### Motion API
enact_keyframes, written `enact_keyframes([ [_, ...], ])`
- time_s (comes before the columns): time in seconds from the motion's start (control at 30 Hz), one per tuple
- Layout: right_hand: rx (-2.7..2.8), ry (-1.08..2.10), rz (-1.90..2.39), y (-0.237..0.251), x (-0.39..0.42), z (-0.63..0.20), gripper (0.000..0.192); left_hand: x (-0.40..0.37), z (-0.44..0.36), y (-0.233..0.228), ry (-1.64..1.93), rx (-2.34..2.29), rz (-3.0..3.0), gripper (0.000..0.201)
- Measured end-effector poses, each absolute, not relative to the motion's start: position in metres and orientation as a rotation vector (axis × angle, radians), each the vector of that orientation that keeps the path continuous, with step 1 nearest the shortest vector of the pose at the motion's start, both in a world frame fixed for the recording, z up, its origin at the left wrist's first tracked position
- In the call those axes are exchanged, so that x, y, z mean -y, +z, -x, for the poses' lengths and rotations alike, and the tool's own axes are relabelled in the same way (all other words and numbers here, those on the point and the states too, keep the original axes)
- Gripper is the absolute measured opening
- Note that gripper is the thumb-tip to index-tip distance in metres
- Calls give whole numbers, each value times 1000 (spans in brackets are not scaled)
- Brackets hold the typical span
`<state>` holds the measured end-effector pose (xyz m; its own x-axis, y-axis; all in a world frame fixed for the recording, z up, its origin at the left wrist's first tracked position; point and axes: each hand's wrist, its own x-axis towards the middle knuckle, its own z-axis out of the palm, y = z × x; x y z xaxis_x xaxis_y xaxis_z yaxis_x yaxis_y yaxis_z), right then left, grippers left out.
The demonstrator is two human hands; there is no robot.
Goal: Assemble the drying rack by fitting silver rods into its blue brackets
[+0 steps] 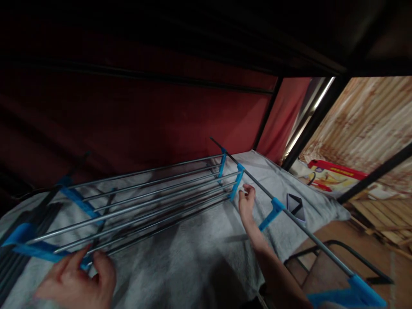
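Observation:
A drying rack or shelf frame of thin metal rods with blue plastic brackets lies across a grey cloth. My left hand, slightly blurred, has its thumb and forefinger around the near end of the left blue bracket, where a rod meets it. My right hand is just right of the right-end blue bracket. Its fingers are bent, with a small gap to the thumb, and nothing shows between them. A long metal pole carrying several blue brackets runs past that hand toward the lower right.
Grey cloth covers the surface below the rack. Dark tubes lie at the left. A phone-like dark object rests beyond the pole. Red fabric, black frame bars, a red and yellow box and wooden slats surround it.

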<state>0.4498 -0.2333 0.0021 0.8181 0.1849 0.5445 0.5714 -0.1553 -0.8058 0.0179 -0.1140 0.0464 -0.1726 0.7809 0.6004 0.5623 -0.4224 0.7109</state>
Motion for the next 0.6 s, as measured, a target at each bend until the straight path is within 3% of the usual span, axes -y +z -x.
enact_keyframes([
  [0.17, 674, -309, 1768, 25, 210, -492, 47, 82, -56, 88, 1712, -1319, -2465, 41],
  [0.37, 830, -129, 1625, 51, 192, -502, 39, 42, -62, 93, 1397, -1057, -2846, 42],
  [0.6, 853, -95, 1658, 58, 199, -498, 36, 36, -57, 102, 1423, -899, -3033, 37],
])
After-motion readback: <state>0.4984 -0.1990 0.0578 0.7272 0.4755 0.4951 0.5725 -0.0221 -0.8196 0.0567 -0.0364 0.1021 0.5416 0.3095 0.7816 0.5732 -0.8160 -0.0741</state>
